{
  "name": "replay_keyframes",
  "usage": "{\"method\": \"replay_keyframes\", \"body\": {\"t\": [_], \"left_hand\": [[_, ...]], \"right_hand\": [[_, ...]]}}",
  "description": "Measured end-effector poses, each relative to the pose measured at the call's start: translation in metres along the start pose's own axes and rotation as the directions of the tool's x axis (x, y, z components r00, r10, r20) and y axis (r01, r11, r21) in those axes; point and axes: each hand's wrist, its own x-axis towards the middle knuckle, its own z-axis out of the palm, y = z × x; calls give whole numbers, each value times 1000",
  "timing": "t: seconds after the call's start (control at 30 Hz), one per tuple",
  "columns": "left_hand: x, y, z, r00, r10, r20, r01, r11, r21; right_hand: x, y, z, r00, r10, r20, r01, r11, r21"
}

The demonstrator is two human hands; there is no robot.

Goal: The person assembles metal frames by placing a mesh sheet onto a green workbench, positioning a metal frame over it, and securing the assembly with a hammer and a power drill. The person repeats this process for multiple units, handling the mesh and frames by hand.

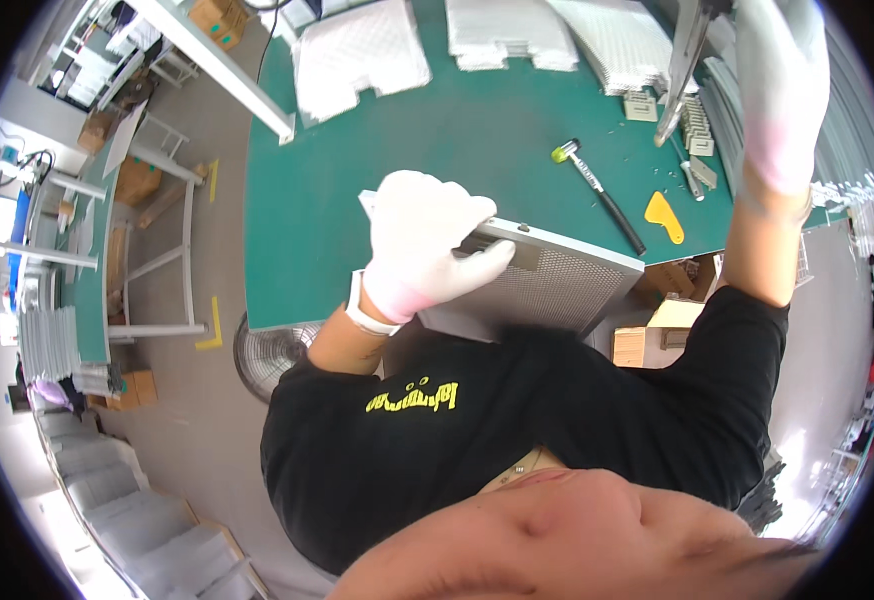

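My left hand (422, 238), in a white glove, is closed on the upper edge of a framed metal mesh panel (567, 285). Thumb and fingers lie on either side of its rim. The panel stands tilted at the near table edge, against my black shirt. My right hand (785, 85), also gloved in white, is raised at the upper right. Its fingertips run out of the picture, so its grip is hidden. Close beside it a long grey metal tool (684, 70) points down; whether my hand holds it I cannot make out.
On the green table (407, 130) lie a mallet (602, 195), a yellow scraper (664, 217) and a scraper-like tool (692, 175). Stacked white mesh sheets (362, 55) line the far side, with small metal plates (697, 130) at right. A fan (267, 360) stands by the near left corner.
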Motion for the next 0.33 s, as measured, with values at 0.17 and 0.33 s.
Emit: {"method": "replay_keyframes", "body": {"t": [0.17,0.33], "left_hand": [[42,6,-3,987,59,147,-70,995,73],[62,9,15,963,216,-162,-201,974,104]], "right_hand": [[-55,-88,-33,637,89,766,-66,996,-62],[-117,-59,-75,493,436,753,-634,773,-32]]}}
